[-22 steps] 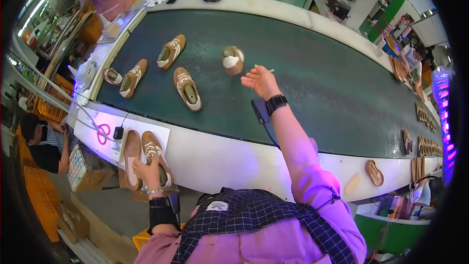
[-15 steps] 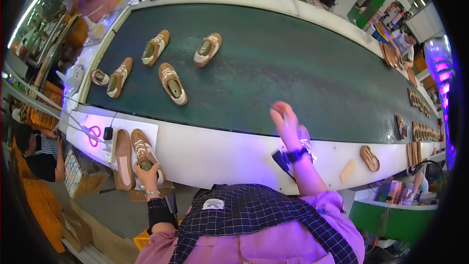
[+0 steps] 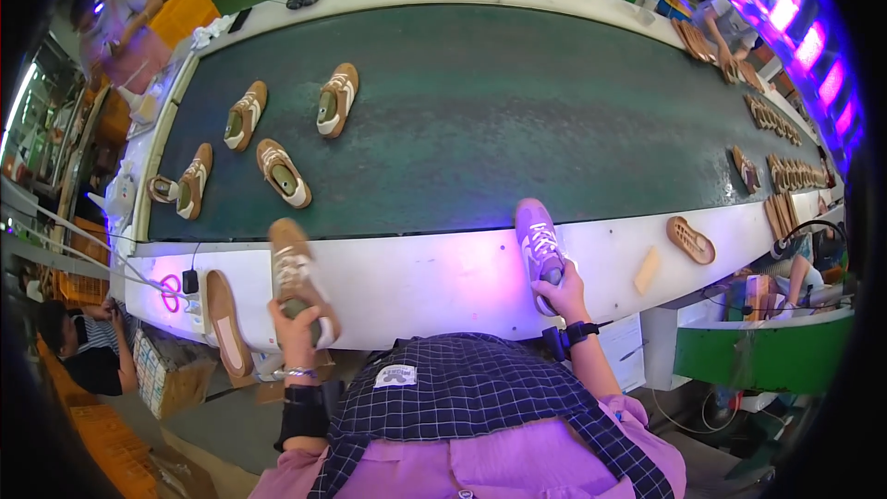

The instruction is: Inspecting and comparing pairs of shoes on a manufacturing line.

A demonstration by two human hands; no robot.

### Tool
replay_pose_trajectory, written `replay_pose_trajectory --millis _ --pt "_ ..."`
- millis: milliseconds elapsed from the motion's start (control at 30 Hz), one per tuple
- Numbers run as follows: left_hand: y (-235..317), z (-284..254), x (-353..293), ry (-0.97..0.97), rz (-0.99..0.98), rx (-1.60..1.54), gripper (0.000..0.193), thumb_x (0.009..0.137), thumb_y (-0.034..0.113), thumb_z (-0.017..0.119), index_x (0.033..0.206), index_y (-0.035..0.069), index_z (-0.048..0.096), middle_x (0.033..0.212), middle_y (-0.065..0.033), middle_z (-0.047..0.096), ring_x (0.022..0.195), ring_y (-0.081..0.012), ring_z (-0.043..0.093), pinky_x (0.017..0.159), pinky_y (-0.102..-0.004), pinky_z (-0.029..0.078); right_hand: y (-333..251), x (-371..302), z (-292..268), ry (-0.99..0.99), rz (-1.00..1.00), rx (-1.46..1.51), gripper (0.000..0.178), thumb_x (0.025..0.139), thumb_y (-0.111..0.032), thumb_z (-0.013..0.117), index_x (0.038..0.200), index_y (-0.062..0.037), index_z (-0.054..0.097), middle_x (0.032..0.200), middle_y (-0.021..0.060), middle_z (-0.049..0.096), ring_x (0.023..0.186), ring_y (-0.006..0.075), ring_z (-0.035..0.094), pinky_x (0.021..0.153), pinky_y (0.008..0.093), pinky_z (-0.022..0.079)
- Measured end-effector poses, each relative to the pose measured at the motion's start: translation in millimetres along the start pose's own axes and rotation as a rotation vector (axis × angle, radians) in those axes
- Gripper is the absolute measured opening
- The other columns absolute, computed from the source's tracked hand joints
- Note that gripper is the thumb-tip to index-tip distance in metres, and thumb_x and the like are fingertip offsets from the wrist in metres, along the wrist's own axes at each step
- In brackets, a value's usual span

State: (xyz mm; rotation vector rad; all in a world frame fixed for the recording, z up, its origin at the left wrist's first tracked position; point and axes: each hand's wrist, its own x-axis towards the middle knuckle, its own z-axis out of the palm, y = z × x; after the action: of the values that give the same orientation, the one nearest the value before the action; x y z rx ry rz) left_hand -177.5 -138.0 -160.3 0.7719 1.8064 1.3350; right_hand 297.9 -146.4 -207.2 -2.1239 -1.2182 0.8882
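Brown shoe (image 3: 290,263) at eight o'clock was held in my left grip (image 3: 297,328), purple-lit shoe (image 3: 536,238) at four in my right grip (image 3: 565,294); neither was yet released, while other shoes (image 3: 344,92) already stood at ten on the green belt (image 3: 517,120).

Your left-hand sneaker (image 3: 303,279): tan, blurred; right-hand sneaker (image 3: 539,253): purple-lit. Both white-laced, toes away from you, over counter (image 3: 416,286).
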Motion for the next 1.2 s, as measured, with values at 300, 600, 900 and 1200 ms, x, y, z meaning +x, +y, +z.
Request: replay_pose_trajectory --millis 300,600,900,1200 --pt "-52 139 -29 -0.617 0.119 0.375 0.080 0.062 0.025 0.079 0.123 0.000 0.033 0.109 -0.0167 0.048 0.100 -0.0247 0.051 0.085 -0.0352 0.045 -71 -19 58 -0.181 0.003 0.085 0.082 0.056 -0.039 0.080 0.114 0.0074 0.044 0.100 0.0219 0.059 0.092 0.0287 0.060 0.080 0.0363 0.048" --pt "-62 147 -11 -0.710 -0.625 -0.253 0.051 0.090 0.038 0.053 0.125 0.005 0.037 0.115 -0.0124 0.049 0.099 -0.0227 0.052 0.086 -0.0392 0.044 -97 -12 79 -0.210 -0.016 0.217 0.090 0.058 -0.037 0.080 0.124 0.0088 0.038 0.112 0.0253 0.055 0.105 0.0319 0.056 0.089 0.0371 0.045" --pt "-5 139 -16 -0.911 -0.523 -0.324 0.052 0.089 0.029 0.059 0.132 0.010 0.036 0.120 -0.0054 0.052 0.106 -0.0186 0.053 0.092 -0.0392 0.042 -99 -3 74 -0.345 -0.116 0.564 0.084 0.058 -0.025 0.079 0.126 0.0070 0.040 0.112 0.0160 0.056 0.101 0.0223 0.056 0.089 0.0322 0.045" --pt "75 137 -12 -1.044 -0.327 -0.954 0.070 0.078 0.022 0.073 0.134 0.004 0.035 0.123 -0.0115 0.052 0.110 -0.0240 0.056 0.093 -0.0392 0.047 -195 -16 -16 -0.540 -0.433 1.432 0.090 0.059 -0.028 0.082 0.131 0.0007 0.036 0.120 0.0124 0.052 0.111 0.0219 0.053 0.098 0.0335 0.040"
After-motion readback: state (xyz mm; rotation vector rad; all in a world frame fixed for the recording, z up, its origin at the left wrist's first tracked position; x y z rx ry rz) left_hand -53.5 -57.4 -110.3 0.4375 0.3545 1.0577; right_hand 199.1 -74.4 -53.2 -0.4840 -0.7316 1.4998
